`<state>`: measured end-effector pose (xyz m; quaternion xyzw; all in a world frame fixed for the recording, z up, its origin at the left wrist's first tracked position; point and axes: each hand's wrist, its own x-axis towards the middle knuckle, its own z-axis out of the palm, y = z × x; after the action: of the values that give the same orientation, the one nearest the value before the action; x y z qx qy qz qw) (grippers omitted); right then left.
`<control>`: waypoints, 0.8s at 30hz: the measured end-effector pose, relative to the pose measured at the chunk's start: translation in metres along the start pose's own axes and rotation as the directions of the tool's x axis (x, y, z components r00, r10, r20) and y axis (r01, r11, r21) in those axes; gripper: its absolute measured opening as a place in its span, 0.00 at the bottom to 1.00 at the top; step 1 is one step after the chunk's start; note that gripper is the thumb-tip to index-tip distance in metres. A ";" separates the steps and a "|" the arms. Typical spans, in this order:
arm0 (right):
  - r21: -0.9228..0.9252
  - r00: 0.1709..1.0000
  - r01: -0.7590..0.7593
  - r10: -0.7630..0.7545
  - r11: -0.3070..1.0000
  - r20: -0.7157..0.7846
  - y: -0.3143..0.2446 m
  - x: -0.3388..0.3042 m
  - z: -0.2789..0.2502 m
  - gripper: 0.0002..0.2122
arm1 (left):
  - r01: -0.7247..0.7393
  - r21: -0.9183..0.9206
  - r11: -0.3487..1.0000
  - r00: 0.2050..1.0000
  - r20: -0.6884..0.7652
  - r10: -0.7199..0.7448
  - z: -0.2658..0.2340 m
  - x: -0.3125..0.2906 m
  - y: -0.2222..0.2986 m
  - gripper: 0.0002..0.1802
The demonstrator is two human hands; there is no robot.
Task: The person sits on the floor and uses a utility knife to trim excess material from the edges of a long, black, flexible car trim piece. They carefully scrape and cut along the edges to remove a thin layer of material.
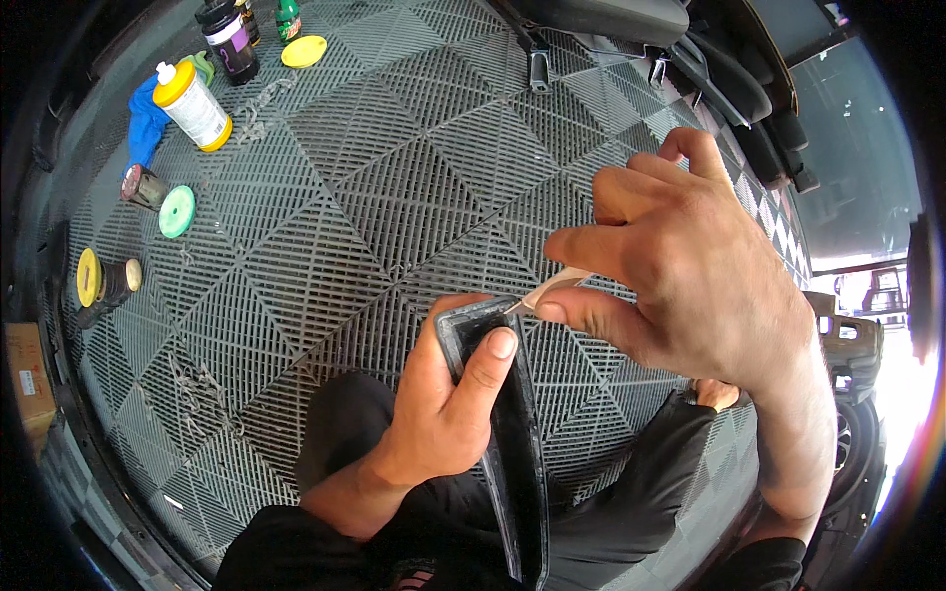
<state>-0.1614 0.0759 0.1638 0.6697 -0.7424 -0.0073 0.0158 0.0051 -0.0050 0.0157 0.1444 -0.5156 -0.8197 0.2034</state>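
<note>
My left hand is wrapped round the upper end of a long, shallow black plastic trim piece, its thumb pressed on the inner face. The piece has raised edges and runs down between my legs. Over its top right corner, my right hand pinches a thin, curled pale tan strip between thumb and index finger. The strip's narrow end meets the rim of the trim piece near my left thumb. Whether it is tape or sandpaper I cannot tell. The other right fingers are bent and raised.
Dark slatted floor tiles lie around me. At the left are a white bottle with a yellow top, a blue cloth, a green pad and a polisher with a yellow pad. Black car seats stand at the far right.
</note>
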 end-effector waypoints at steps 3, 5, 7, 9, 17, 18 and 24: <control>0.037 0.999 -0.031 0.030 0.999 0.025 -0.003 0.001 -0.001 0.14 | -0.015 0.026 1.000 0.999 0.028 0.015 -0.005 0.003 -0.001 0.14; 0.093 0.993 -0.110 0.106 0.990 0.056 -0.008 -0.005 0.001 0.13 | 0.013 0.027 1.000 0.999 0.050 -0.014 -0.008 0.004 0.000 0.14; 0.208 0.971 -0.235 0.221 0.949 0.088 -0.021 -0.016 0.003 0.12 | 0.068 0.021 0.998 0.996 0.064 -0.069 -0.010 0.002 0.003 0.14; 0.375 0.924 -0.382 0.352 0.845 0.146 -0.036 -0.030 0.013 0.13 | -0.017 0.053 0.998 0.999 0.039 0.015 -0.008 0.002 0.000 0.13; 0.748 0.698 -0.453 0.715 0.486 -0.042 -0.110 -0.078 0.048 0.14 | -0.105 -0.039 0.994 0.993 0.041 0.106 -0.003 -0.003 0.001 0.20; 0.798 0.651 -0.453 0.759 0.397 -0.008 -0.121 -0.084 0.049 0.12 | -0.073 -0.029 0.997 0.996 0.056 0.075 -0.002 -0.006 -0.001 0.21; 0.915 0.478 -0.394 0.870 0.086 0.123 -0.158 -0.086 0.054 0.14 | -0.064 0.060 0.996 0.994 0.095 0.058 0.003 -0.014 -0.015 0.32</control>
<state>0.0029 0.1444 0.1040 0.1409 -0.8212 0.5334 -0.1457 0.0137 0.0095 0.0037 0.0967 -0.5543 -0.8023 0.1994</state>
